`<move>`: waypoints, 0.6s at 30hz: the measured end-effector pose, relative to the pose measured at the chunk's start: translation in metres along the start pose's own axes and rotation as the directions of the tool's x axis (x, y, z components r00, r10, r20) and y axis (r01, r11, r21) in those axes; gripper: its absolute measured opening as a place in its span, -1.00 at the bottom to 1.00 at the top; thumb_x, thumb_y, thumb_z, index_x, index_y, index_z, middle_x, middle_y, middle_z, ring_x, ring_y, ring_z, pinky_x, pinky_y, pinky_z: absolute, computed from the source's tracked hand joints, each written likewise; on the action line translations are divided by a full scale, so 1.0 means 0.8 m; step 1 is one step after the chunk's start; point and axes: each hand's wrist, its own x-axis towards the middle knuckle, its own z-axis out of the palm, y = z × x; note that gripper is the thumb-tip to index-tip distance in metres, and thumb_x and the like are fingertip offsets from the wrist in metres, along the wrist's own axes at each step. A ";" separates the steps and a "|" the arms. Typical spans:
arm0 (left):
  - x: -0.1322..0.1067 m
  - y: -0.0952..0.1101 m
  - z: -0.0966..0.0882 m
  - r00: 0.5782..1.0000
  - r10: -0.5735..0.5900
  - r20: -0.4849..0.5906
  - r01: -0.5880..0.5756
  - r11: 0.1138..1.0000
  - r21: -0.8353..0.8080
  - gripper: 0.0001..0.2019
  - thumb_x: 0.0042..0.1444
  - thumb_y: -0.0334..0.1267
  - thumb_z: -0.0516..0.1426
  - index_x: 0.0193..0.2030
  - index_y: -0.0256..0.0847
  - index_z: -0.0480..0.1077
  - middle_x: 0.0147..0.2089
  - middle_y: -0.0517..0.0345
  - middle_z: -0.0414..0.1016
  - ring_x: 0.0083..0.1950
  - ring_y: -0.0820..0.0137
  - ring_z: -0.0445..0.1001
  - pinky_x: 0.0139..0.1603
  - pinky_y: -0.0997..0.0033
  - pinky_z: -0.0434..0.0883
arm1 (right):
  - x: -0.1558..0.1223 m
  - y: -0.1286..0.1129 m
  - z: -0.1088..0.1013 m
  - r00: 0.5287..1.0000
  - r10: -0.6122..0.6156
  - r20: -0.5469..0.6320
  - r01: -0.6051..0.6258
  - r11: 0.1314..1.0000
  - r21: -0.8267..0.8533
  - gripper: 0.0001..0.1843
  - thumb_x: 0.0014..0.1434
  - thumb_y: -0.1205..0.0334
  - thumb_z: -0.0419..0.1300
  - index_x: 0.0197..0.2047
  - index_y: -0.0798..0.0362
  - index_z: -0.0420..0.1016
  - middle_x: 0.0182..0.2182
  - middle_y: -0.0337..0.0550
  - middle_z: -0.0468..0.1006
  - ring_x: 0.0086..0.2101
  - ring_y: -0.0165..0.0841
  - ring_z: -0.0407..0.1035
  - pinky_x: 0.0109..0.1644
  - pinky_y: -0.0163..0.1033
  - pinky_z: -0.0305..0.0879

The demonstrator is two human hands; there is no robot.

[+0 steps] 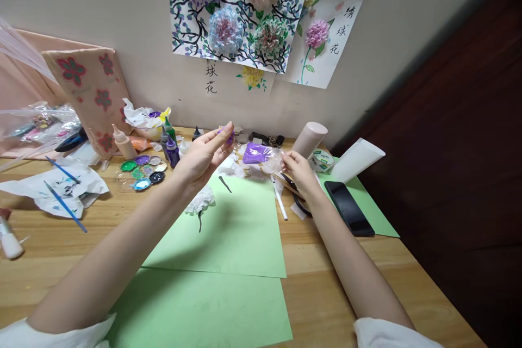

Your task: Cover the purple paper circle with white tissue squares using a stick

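My left hand (pixel 206 155) is raised over the green paper (pixel 244 228), its thumb and fingers closed on a small purple lump (pixel 228 131) that looks like modelling clay. Between the fingers of my right hand (pixel 299 171) is the clear end of a plastic packet (pixel 275 160). Inside that packet shows a flat block of purple clay (pixel 256 153). A ruffled white flower (pixel 203 199) lies on the green paper under my left wrist, partly hidden. Short black strokes (pixel 225 184) mark the sheet beside it.
Paint bottles (pixel 172 151) and a paint palette (pixel 141 170) stand left. Brushes (pixel 65 206) lie on crumpled paper. To the right are a white pen (pixel 279 198), black-handled scissors (pixel 300 204), a tape roll (pixel 323 160), a phone (pixel 349 209) and a pink cylinder (pixel 310 138).
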 end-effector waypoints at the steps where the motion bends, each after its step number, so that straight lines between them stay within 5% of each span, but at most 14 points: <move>1: 0.001 -0.002 0.000 1.000 -0.016 0.000 0.016 1.000 0.010 -0.83 -0.02 -0.30 0.27 -0.42 -0.35 0.38 -0.48 0.25 0.40 -0.48 0.66 0.42 -0.40 0.76 0.44 | 0.002 0.006 -0.001 1.000 0.017 0.008 -0.017 0.999 -0.031 -0.60 0.00 -0.16 0.08 -0.50 0.02 0.19 -0.59 -0.29 0.31 -0.54 -0.43 0.24 -0.39 -0.30 0.23; 6: -0.001 -0.021 0.003 0.986 -0.154 -0.060 0.161 0.978 0.134 -0.67 -0.06 -0.07 0.26 -0.48 -0.30 0.29 -0.56 0.29 0.30 -0.53 0.63 0.39 -0.54 0.73 0.39 | 0.001 0.007 -0.012 0.997 -0.013 -0.083 -0.002 0.984 -0.179 -0.70 0.02 -0.02 0.15 -0.41 0.07 0.32 -0.51 -0.22 0.41 -0.46 -0.37 0.31 -0.31 -0.25 0.23; 9: -0.005 -0.033 0.004 0.960 -0.271 -0.072 0.279 0.947 0.157 -0.75 0.10 -0.16 0.17 -0.43 -0.32 0.35 -0.52 0.23 0.38 -0.51 0.60 0.43 -0.54 0.70 0.40 | -0.017 -0.024 -0.008 0.983 -0.184 0.017 0.184 0.967 -0.176 -0.73 0.12 0.02 0.11 -0.31 0.08 0.34 -0.40 -0.17 0.46 -0.36 -0.35 0.37 -0.24 -0.26 0.28; 14: -0.011 -0.047 0.006 0.949 -0.302 0.088 0.288 0.947 0.140 -0.82 0.19 -0.45 0.02 -0.30 -0.38 0.45 -0.28 0.01 0.54 -0.24 0.49 0.53 -0.15 0.58 0.46 | -0.067 -0.078 0.022 0.803 -0.567 0.184 0.594 0.740 -0.316 -0.63 0.23 0.08 0.06 0.05 0.04 0.28 0.00 -0.02 0.41 -0.01 -0.25 0.31 0.06 -0.10 0.25; 18: -0.020 -0.047 0.012 0.892 -0.363 0.268 0.359 0.931 0.066 -0.65 0.25 -0.17 -0.07 -0.19 -0.34 0.47 -0.16 -0.09 0.55 -0.04 0.31 0.50 0.04 0.35 0.40 | -0.092 -0.082 0.049 0.672 -0.649 0.356 0.724 0.477 -0.498 -0.37 0.26 0.05 -0.03 0.30 0.16 -0.04 0.27 0.10 0.10 0.27 -0.17 -0.09 0.31 0.08 -0.10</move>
